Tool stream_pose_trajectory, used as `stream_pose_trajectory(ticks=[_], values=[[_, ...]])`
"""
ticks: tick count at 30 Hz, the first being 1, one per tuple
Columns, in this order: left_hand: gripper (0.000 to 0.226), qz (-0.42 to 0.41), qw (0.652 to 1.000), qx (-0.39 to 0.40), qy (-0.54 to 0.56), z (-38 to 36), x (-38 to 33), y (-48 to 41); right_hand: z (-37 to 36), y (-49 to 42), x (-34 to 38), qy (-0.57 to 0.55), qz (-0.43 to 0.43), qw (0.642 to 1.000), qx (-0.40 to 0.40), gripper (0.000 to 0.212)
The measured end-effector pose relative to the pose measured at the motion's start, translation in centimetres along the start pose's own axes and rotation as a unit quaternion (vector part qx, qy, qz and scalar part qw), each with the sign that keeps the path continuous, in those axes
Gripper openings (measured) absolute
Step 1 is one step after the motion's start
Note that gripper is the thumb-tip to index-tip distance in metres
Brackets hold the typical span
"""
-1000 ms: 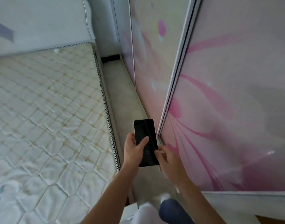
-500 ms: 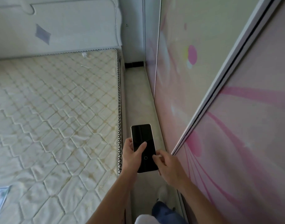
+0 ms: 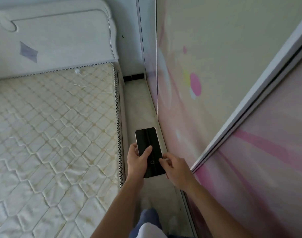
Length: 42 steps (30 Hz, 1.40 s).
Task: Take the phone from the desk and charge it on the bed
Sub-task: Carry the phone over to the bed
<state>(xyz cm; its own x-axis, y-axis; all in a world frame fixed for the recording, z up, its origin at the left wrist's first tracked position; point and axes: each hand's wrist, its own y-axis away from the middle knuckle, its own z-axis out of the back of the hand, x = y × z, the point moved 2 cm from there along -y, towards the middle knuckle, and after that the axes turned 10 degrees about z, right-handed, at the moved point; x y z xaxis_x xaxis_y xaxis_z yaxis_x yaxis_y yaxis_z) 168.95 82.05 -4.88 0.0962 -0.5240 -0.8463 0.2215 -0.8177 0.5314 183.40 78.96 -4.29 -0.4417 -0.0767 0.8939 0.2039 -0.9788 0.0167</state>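
A phone [image 3: 147, 145] with a dark screen and pale edges is held face up over the narrow floor strip beside the bed. My left hand [image 3: 137, 163] grips its lower left side, thumb resting on the screen. My right hand [image 3: 176, 170] touches its lower right edge with the fingertips. The bed [image 3: 49, 134] is a bare quilted cream mattress to the left. A white charger plug [image 3: 77, 71] with a thin white cable [image 3: 80, 85] lies on the mattress near the headboard.
A white headboard [image 3: 52, 40] stands at the far end of the bed. A wardrobe with pink-flowered sliding doors [image 3: 232, 100] runs close along the right. Between them is a narrow floor aisle [image 3: 138, 103]. My leg [image 3: 147, 220] shows below.
The view has advanced along the aisle toward the headboard; more headboard and the charger plug show now. Both hands keep the same hold on the phone.
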Motion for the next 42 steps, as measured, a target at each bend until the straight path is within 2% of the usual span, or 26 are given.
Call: stream_pose_trajectory(ticks=[11,19,26,33,42], values=[[0.023,0.002,1.000,0.024,0.018,0.5,-9.0,-14.6,-1.8,-17.0,-0.8,-0.022,-0.007,1.000,-0.015,0.017],[0.024,-0.004,1.000,0.026,0.016,3.7,-16.7,-26.6,-4.4,-31.4,1.7,-0.036,-0.008,0.999,-0.009,0.020],[0.025,0.003,1.000,0.021,0.011,5.1,-20.8,-33.8,-5.8,-39.4,2.5,-0.057,-0.009,0.998,0.001,0.022],[0.028,0.013,1.000,0.017,0.017,4.3,-24.8,-40.9,-5.6,-48.0,1.5,-0.084,-0.013,0.996,-0.002,0.028],[0.025,0.013,1.000,0.007,0.016,0.5,-32.2,-52.5,-2.7,-62.5,-0.4,-0.050,0.014,0.999,0.011,0.025]])
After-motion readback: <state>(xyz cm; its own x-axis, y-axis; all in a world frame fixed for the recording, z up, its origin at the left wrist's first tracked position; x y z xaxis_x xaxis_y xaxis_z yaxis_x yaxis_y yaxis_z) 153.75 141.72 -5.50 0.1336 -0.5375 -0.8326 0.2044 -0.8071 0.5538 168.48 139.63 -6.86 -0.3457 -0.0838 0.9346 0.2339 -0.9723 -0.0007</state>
